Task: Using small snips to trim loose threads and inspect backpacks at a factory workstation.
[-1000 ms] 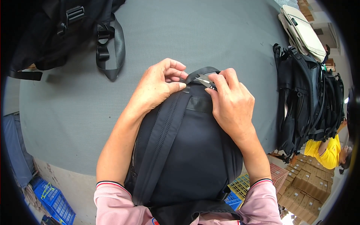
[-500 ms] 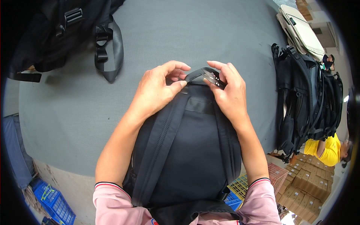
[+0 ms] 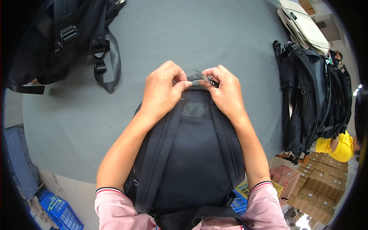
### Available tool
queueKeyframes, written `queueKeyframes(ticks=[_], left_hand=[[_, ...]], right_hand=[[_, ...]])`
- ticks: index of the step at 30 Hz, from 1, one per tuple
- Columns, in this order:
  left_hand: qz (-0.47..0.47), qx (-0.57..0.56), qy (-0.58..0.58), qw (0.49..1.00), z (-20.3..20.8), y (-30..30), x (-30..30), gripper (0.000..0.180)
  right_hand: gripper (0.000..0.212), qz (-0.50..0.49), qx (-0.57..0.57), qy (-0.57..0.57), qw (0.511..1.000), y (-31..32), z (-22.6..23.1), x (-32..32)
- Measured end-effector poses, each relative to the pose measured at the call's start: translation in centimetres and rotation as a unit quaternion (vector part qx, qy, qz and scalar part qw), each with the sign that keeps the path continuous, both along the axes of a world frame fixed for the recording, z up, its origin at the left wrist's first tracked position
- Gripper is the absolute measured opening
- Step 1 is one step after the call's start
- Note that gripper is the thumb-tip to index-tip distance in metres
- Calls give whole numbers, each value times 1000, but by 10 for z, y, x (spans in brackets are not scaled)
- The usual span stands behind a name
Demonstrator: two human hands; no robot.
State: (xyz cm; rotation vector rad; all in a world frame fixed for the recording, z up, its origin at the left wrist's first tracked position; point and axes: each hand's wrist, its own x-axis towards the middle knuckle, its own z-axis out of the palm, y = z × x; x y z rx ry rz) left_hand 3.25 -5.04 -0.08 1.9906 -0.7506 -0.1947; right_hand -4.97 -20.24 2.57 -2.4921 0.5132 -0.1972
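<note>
At the top of the black backpack (image 3: 193, 149), which lay partly on the bench (image 3: 73, 115), the left hand's (image 3: 163, 90) fingers pinched the handle loop (image 3: 193, 77); the right hand's (image 3: 227, 92) fingers clasped snips (image 3: 209, 80), which might have nicked a slipping loop.

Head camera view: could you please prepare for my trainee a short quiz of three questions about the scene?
1. Which hand holds the snips: A) left, B) right?
2. True or false: a cream bag lies at the picture's left edge.
3. Complete: the left hand pinches the top ... of the black backpack.

Key: 1. B, the right hand. 2. False; the cream bag is at upper right. 3. Handle.
</note>
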Motion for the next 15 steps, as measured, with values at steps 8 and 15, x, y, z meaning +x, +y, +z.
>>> queueKeyframes(ticks=[8,15], left_hand=[[0,-102,320,942,-4,13,13,10],[22,-154,193,969,2,7,-1,9]], right_hand=[[16,0,49,-55,997,-2,-8,-1],[14,0,59,-68,996,-2,-11,0]])
